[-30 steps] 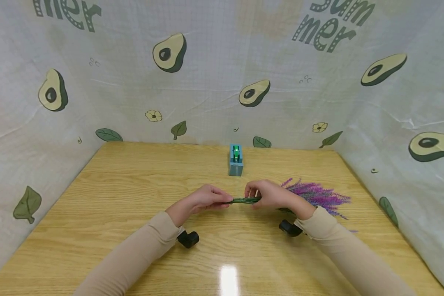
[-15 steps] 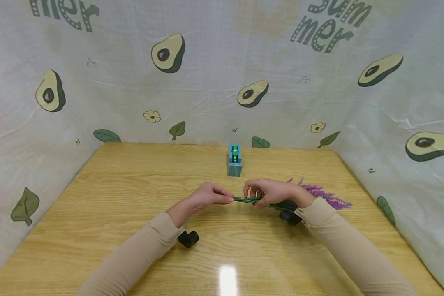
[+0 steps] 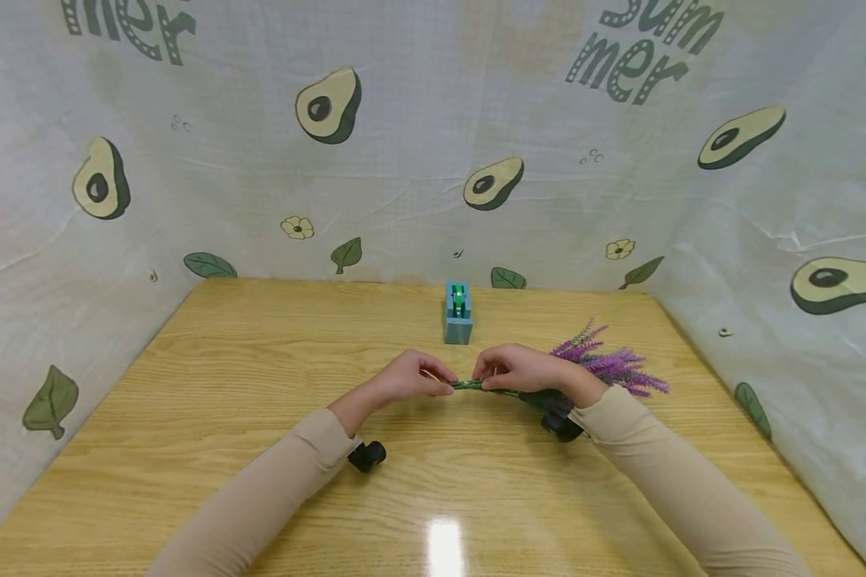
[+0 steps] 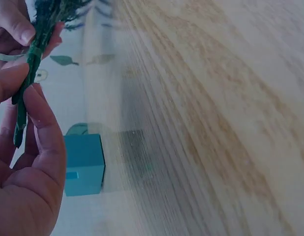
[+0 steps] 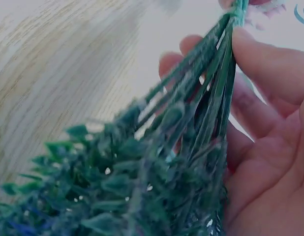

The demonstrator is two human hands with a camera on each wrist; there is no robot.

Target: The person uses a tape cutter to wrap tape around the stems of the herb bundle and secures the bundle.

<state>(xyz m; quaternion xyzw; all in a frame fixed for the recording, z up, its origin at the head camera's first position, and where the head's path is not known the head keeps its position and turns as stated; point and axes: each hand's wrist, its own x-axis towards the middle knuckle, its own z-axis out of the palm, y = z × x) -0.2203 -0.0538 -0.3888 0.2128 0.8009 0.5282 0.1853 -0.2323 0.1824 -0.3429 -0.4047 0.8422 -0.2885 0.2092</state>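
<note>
A bunch of artificial lavender [image 3: 609, 365] with purple flower heads and green stems [image 5: 211, 83] lies sideways between both hands, its heads to the right. My left hand [image 3: 411, 375] pinches the stem ends between thumb and fingers. Right beside it, my right hand [image 3: 523, 370] grips the stems farther up with thumb and fingertips. In the left wrist view, a shiny band wraps the stems between the hands, and a pale strip [image 4: 7, 56] like tape runs off it to the left. Leaves fan out below the right palm in the right wrist view.
A blue tape dispenser [image 3: 458, 330] with a green roll [image 3: 459, 300] stands beyond the hands on the wooden table [image 3: 260, 336]. A cloth printed with avocados [image 3: 404, 184] hangs behind and at both sides. Black wrist cameras [image 3: 366, 457] hang under the sleeves.
My right hand has shifted left along the stems, closer to my left hand. The bunch has turned, and its flower heads have swung about behind the right wrist. The dispenser has stayed put.
</note>
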